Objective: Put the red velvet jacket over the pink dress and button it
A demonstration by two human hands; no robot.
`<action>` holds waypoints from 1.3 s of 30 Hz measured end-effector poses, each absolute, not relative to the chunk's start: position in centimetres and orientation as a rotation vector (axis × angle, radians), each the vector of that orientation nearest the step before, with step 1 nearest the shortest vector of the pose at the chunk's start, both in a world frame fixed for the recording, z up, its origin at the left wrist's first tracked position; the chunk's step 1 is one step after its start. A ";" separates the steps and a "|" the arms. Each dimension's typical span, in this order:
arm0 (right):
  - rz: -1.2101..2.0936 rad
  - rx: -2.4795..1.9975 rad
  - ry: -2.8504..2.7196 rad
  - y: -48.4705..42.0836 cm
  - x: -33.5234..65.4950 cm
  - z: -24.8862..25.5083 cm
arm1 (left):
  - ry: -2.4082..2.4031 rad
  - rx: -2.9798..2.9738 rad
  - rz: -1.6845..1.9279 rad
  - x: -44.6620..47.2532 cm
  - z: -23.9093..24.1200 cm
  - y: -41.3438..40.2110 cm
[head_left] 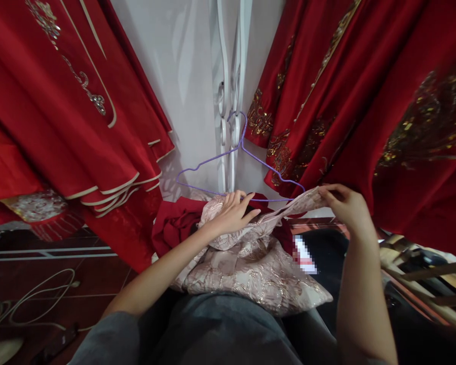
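My left hand [233,210] grips a pale pink brocade garment [251,268] and the bottom bar of a purple wire hanger [216,157]. My right hand [345,205] pinches the garment's edge at the hanger's right end. The garment drapes down over my lap. The hanger's hook hangs on a white metal bar [233,101] ahead. A dark red cloth [178,223] lies bunched just under my left hand.
Red embroidered gowns [79,101] hang on the left, and more of them [365,101] hang on the right, close on both sides. White cables [41,299] lie on the dark red tiled floor at lower left. Wooden slats [421,263] show at the right.
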State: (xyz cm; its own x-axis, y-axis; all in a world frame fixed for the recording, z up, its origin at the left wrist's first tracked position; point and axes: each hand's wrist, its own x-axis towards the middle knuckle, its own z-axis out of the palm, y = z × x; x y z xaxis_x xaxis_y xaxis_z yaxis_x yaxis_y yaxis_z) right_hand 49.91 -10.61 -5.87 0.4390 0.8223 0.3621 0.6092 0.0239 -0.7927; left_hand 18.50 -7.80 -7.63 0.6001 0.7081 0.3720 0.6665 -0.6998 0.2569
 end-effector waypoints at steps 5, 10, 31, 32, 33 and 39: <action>0.129 -1.927 -1.255 -10.9 49.6 -5.5 | 1.169 2.738 0.688 18.3 -7.4 -7.9; 0.071 -1.987 -1.278 -11.2 49.5 -5.2 | 1.182 2.727 0.678 18.3 -7.3 -7.9; -0.314 -1.278 -1.451 -8.4 41.4 -2.5 | 0.920 2.563 0.614 19.8 -6.2 -8.4; -0.282 -1.291 -1.464 -7.9 41.0 -2.5 | 0.923 2.543 0.610 20.0 -6.2 -8.4; -0.240 -1.318 -1.482 -7.6 40.7 -2.5 | 0.926 2.526 0.612 20.1 -6.1 -8.5; -0.108 -1.415 -1.572 -6.8 41.3 -2.9 | 0.723 2.441 0.774 16.8 -4.6 -7.4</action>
State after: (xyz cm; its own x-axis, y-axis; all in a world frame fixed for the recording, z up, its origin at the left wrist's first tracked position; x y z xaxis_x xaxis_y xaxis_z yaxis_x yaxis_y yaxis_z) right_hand 41.25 -6.75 -2.93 0.1581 0.7106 0.6856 0.7976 0.3175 -0.5129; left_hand 16.76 -7.38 -4.60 0.7010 0.6047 0.3780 0.3357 -0.7475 0.5732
